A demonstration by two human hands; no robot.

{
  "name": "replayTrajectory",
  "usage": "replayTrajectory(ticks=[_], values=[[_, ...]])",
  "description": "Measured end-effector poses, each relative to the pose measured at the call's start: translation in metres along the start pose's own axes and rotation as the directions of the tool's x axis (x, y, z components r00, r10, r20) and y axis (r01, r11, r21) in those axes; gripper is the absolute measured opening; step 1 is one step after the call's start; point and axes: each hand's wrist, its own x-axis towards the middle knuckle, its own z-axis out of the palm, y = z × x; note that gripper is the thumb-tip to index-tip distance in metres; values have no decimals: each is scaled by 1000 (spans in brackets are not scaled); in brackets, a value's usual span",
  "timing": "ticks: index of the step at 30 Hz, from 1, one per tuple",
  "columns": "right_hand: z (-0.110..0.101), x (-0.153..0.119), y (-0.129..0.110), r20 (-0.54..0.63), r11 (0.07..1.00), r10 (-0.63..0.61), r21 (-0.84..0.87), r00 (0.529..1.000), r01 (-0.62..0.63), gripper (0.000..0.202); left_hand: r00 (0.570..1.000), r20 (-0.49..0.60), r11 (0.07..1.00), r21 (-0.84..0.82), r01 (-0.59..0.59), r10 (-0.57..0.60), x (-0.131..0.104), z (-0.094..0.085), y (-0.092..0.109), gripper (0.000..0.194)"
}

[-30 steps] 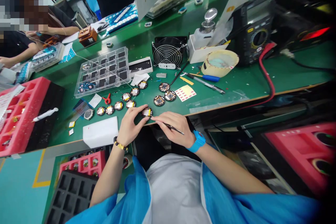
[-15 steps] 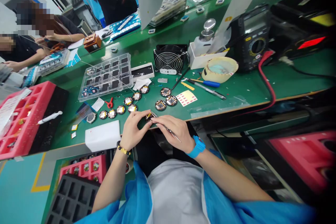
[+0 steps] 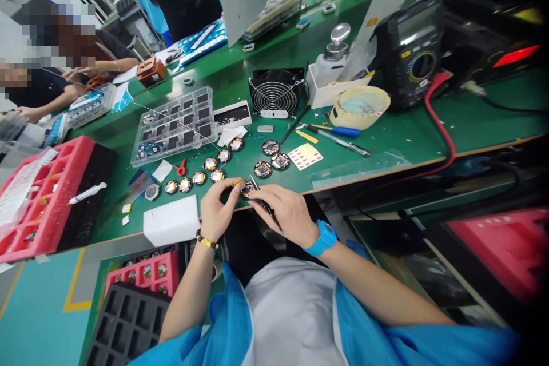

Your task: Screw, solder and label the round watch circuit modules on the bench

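Between thumb and fingers, my left hand (image 3: 218,209) grips a small round circuit board (image 3: 246,189) with a yellow-edged part on it, at the bench's front edge. My right hand (image 3: 285,211) is closed around dark metal tweezers (image 3: 271,209), whose tips point up past the board. Fingers partly cover the board, so its underside is hidden. Several like boards with white-and-yellow parts (image 3: 199,178) lie just beyond my left hand. Three bare round boards (image 3: 263,169) are grouped beyond my right hand, beside a sticker sheet with red marks (image 3: 305,156).
A white block (image 3: 170,221) stands left of my left hand. Farther back are a clear compartment tray (image 3: 175,123), a fan (image 3: 277,91), a tape roll (image 3: 360,107), a pen (image 3: 343,142) and a multimeter (image 3: 414,57). Pink foam trays (image 3: 77,160) sit far left. Co-workers sit across the bench.
The tweezers have swung more upright in my right hand, and their tips now show beyond the board. More of the board shows between my hands. The view has shifted slightly.
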Motion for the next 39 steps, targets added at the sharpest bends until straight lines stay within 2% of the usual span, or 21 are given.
replayTrajectory(ticks=[6,12,17,24,29,32,34,37,39], values=[[1,0,-2,19,997,-45,-64,999,46,10,997,-17,988,-133,73,-76,-2,0,-4,24],[1,3,-1,12,997,-46,-60,999,47,9,992,-51,980,-165,108,-118,-3,1,-7,25],[0,1,-1,28,999,-27,-38,999,28,9,980,-70,927,-343,152,-187,-2,1,-10,29],[1,2,-1,40,1000,-12,-27,999,13,10,976,-94,915,-374,150,-198,1,2,-7,33],[1,4,0,38,1000,-1,-15,999,2,9,965,-116,921,-344,182,-234,2,-7,-11,34],[2,4,1,20,1000,-16,-3,1000,16,9,965,-92,926,-316,205,-245,1,-22,-12,30],[2,3,2,5,999,-38,-2,999,38,8,963,-121,935,-297,195,-240,3,-41,-14,29],[3,1,4,-5,998,-62,-13,998,62,8,941,-268,972,-163,168,-208,20,-83,-23,31],[3,1,5,-5,997,-76,-16,997,76,8,899,-397,980,-8,198,-185,44,-117,-33,34]])
